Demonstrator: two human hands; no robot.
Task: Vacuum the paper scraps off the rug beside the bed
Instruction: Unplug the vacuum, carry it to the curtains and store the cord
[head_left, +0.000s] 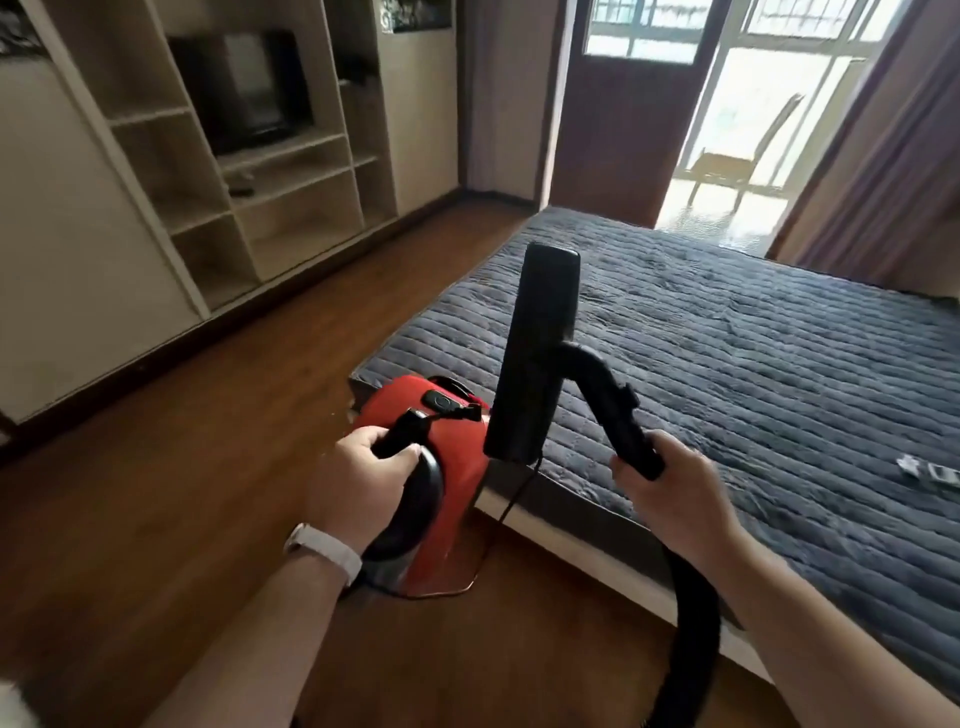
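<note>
Head view: two hands at lower centre. The left hand (358, 478) curls round the black handle of one red vacuum (460, 467). The right hand (675, 488) grips its black tube (623, 415), flat nozzle (540, 353) raised. Wood floor (208, 415) lies beneath. Pale paper scraps (930, 470) lie on the grey quilted cover (727, 338) at the right edge. Shelving (291, 208) stands upper left.

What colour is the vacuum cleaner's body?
The vacuum body is red, best seen in the head view.

No lettering can be read on the red vacuum (460, 493) or elsewhere.
</note>
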